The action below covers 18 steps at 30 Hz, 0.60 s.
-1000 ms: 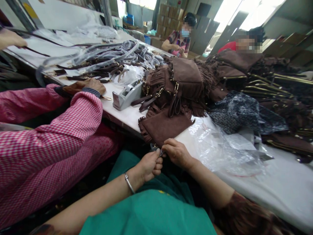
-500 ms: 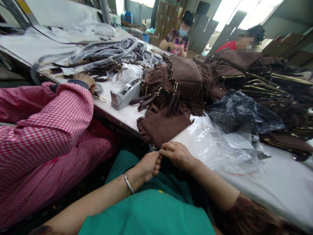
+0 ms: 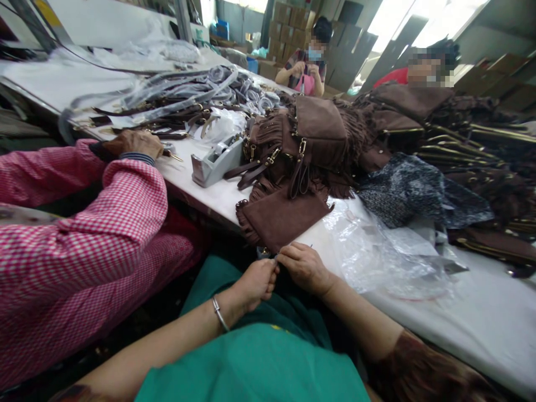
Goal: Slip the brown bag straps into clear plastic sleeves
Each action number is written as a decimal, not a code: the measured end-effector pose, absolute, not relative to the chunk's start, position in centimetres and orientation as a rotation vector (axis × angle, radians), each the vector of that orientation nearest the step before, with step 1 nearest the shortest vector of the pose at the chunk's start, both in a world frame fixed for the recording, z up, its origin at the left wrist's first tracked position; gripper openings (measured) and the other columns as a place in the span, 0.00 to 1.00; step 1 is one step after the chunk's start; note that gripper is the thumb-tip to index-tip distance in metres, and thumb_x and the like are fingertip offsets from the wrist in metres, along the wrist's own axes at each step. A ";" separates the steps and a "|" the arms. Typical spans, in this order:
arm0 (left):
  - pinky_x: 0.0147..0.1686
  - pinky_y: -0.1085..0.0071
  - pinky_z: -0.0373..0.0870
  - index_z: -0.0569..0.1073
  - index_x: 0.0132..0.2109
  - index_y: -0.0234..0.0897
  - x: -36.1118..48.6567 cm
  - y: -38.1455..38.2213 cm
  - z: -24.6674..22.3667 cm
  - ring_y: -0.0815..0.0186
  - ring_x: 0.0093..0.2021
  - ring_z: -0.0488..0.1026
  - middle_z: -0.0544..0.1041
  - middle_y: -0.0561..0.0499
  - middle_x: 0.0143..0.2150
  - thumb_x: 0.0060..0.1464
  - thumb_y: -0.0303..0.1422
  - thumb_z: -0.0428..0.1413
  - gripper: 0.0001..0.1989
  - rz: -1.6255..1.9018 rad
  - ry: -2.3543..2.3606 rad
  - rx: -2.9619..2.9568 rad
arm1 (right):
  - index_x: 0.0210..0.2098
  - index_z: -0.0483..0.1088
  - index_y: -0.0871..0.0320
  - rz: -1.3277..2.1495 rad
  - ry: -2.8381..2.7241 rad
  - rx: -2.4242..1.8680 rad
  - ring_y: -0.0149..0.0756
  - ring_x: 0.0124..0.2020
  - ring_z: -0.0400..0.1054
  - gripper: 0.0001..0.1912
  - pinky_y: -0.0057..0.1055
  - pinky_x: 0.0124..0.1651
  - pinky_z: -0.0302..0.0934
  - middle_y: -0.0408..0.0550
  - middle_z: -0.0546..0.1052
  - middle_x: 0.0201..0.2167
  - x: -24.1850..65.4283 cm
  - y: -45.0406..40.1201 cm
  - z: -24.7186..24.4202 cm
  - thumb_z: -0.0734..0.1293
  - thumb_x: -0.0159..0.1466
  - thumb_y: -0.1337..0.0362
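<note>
My left hand (image 3: pixel 257 283) is closed in a pinch just off the table's front edge, a bracelet on its wrist. Its fingertips meet those of my right hand (image 3: pixel 305 268), which is closed too. Whatever lies between the fingers is too small to make out; a thin dark tip shows above my right hand. Directly beyond them a brown fringed bag (image 3: pixel 287 218) lies at the table edge, with a bit of metal hardware at its near corner. Behind it more brown fringed bags (image 3: pixel 320 125) are piled, with wrist loops and gold clasps.
A grey tape dispenser (image 3: pixel 218 162) stands left of the bags. Wrapped straps (image 3: pixel 201 92) lie heaped farther back. Clear plastic bags (image 3: pixel 377 251) and a dark patterned cloth (image 3: pixel 402 190) are at right. A co-worker's checkered sleeve (image 3: pixel 134 206) is close on my left; two people are across the table.
My hands stay together, almost in place; a thin dark tip now shows above the right one. The neighbour's hands have shifted at the straps. The masked person across has raised both hands.
</note>
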<state>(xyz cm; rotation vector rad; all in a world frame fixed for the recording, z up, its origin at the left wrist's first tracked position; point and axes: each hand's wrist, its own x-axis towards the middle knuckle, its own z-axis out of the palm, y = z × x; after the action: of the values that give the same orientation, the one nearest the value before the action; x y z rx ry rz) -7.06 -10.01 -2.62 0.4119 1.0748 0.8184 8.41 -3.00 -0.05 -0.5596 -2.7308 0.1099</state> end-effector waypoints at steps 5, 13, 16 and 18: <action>0.15 0.78 0.41 0.65 0.33 0.38 -7.0 -10.2 -2.8 0.78 0.15 0.48 0.55 0.62 0.18 0.57 0.46 0.49 0.16 0.895 1.142 0.593 | 0.37 0.74 0.59 0.150 -2.755 -0.610 0.37 0.34 0.62 0.11 0.32 0.37 0.59 0.50 0.72 0.32 8.1 -3.1 0.5 0.59 0.67 0.69; 0.15 0.79 0.38 0.59 0.32 0.40 -7.6 -10.0 -2.3 0.78 0.14 0.42 0.50 0.64 0.18 0.58 0.40 0.47 0.10 0.818 0.991 0.363 | 0.38 0.74 0.59 0.187 -2.732 -0.524 0.37 0.35 0.64 0.13 0.33 0.40 0.62 0.51 0.75 0.33 9.3 -3.2 -0.2 0.57 0.68 0.68; 0.15 0.79 0.39 0.59 0.32 0.40 -7.5 -10.0 -2.3 0.78 0.14 0.43 0.51 0.64 0.18 0.57 0.41 0.47 0.11 0.815 1.033 0.411 | 0.41 0.74 0.58 0.279 -2.706 -0.533 0.36 0.38 0.65 0.12 0.33 0.41 0.62 0.51 0.75 0.36 9.6 -3.1 0.2 0.58 0.67 0.68; 0.15 0.79 0.39 0.60 0.32 0.40 -7.3 -10.0 -2.3 0.77 0.14 0.44 0.52 0.64 0.18 0.57 0.42 0.47 0.11 0.810 1.080 0.461 | 0.44 0.73 0.57 0.324 -2.680 -0.576 0.36 0.39 0.66 0.13 0.32 0.42 0.62 0.51 0.75 0.38 9.5 -3.1 0.7 0.58 0.68 0.68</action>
<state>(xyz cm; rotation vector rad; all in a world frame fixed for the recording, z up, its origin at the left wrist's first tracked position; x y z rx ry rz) -7.35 -10.04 -2.30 0.4614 1.0799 0.8096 9.50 -3.06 0.72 -0.5763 -2.6801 0.3241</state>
